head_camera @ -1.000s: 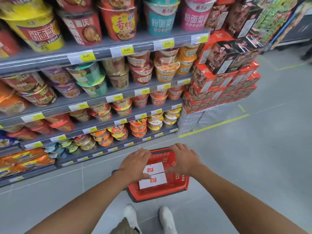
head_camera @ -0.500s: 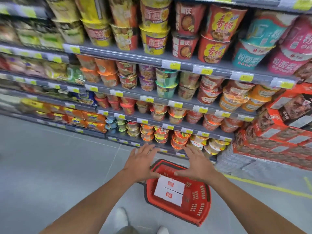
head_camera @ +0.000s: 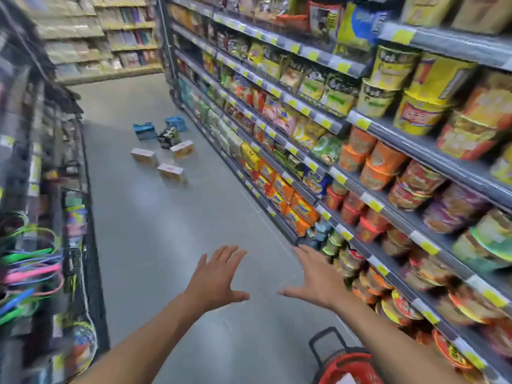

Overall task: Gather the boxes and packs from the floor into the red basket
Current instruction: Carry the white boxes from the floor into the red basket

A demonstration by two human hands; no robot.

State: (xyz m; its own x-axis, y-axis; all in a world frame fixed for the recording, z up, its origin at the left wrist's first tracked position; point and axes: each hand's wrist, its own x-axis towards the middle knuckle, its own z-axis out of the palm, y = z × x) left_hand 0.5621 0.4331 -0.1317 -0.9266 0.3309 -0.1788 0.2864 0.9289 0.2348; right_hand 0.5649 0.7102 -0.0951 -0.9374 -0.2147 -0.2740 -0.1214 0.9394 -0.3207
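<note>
While both arms reach out over the floor [head_camera: 171, 245], the left hand [head_camera: 214, 275] and right hand [head_camera: 315, 278] hover side by side, palms down, fingers straight and spread, holding nothing. The basket [head_camera: 349, 365] sits at the bottom edge of the view, under the right forearm and near the foot of the shelves [head_camera: 393, 228] on the right. Only its red rim and black handle [head_camera: 324, 343] show, with a white patch inside that is too cropped to identify.

Well apart from the hands, further along the floor, the task's things lie in a loose cluster. The near box [head_camera: 171, 171] is closest. Beyond it lie the left box [head_camera: 144, 156] and the right box [head_camera: 182, 149]. The dark pack [head_camera: 168, 137] lies just beside the right box; whether they touch I cannot tell. Furthest off are the left blue pack [head_camera: 144, 130] and the right blue pack [head_camera: 176, 123].

The shelves carry noodle cups, bags and yellow price tags. A blurred rack [head_camera: 41, 245] on the left holds bright loops.
</note>
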